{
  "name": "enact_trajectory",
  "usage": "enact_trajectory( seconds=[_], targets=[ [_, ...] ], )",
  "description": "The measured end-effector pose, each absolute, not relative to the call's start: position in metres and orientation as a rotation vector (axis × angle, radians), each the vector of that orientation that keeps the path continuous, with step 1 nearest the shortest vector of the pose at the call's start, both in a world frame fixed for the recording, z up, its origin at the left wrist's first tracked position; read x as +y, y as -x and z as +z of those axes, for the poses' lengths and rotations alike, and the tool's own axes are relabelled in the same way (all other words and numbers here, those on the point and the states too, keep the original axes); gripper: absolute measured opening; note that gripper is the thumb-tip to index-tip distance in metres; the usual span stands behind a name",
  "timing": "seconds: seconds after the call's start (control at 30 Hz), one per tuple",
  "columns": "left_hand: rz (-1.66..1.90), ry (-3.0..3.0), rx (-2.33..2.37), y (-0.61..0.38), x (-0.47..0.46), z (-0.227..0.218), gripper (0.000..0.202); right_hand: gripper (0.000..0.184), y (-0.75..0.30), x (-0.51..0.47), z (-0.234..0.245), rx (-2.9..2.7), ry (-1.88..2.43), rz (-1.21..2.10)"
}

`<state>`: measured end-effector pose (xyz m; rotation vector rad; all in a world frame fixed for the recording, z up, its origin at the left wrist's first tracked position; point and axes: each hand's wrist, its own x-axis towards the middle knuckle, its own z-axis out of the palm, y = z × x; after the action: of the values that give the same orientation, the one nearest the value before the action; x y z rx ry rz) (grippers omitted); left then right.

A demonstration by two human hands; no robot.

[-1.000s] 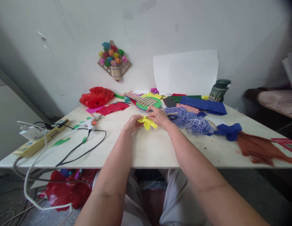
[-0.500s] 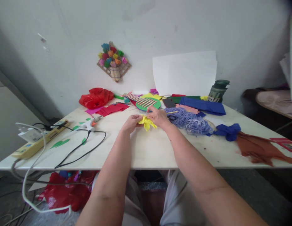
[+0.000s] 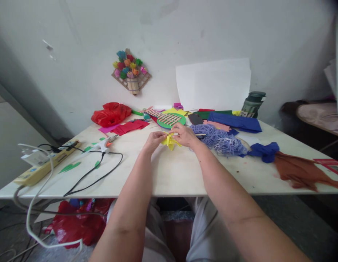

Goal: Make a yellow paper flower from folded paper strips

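A piece of yellow crepe paper [image 3: 171,142], gathered and crumpled, is pinched between my two hands just above the white table. My left hand [image 3: 155,140] grips its left side with closed fingertips. My right hand [image 3: 183,135] has closed fingers on its upper right part; a thin pale stick [image 3: 201,134] juts out to the right of that hand, and I cannot tell whether the fingers hold it. Right behind my hands lies a green round-bodied craft piece [image 3: 171,120] with crossed pink strips and a neck. A tangle of purple-blue yarn [image 3: 218,140] is beside my right hand.
To the left are a white glue gun [image 3: 103,146] with a black cord, green paper leaves [image 3: 69,167] and a power strip [image 3: 50,160]. Red paper [image 3: 130,127] and a red plastic bag [image 3: 111,114] lie behind. Blue paper [image 3: 234,122], a dark phone [image 3: 195,119] and brown paper [image 3: 302,169] are on the right.
My fingers have shifted on the yellow crepe paper, and its loose ends hang differently. My right hand is slightly more spread over it. The surrounding things have stayed in place.
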<state>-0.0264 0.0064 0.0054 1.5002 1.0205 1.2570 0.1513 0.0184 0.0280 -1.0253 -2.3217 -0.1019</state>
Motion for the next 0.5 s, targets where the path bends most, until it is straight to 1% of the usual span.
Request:
enact_trajectory(
  seconds=[0.33, 0.5],
  targets=[
    [1.24, -1.497, 1.004, 0.03, 0.01, 0.001, 0.031, 0.018, -0.149, 0.025, 0.022, -2.278, 0.953, -0.059],
    [1.222, -1.458, 1.003, 0.029, 0.01, 0.002, 0.037, 0.02, -0.148, 0.027, 0.02, -2.329, 1.006, -0.106]
  ],
)
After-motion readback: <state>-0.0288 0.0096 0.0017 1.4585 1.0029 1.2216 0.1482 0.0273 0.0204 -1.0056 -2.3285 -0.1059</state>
